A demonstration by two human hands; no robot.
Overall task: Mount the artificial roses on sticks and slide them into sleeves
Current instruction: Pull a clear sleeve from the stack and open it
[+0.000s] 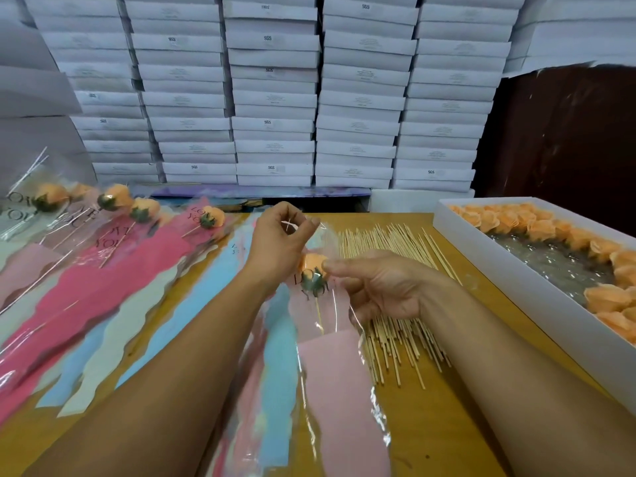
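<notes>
An orange rose (311, 265) on a thin stick (319, 313) sits inside a clear sleeve (339, 366) with a pink lower panel, just left of the pile of wooden sticks (385, 242) on the table (457, 401). The left hand (280, 242) pinches the sleeve's top edge between thumb and fingertips, above the rose. The right hand (378, 284) rests over the pile, its thumb and forefinger nipping the sleeve beside the rose. Right of the pile, a white box (509, 266) holds more roses; finished sleeved roses (113, 215) lie far left.
</notes>
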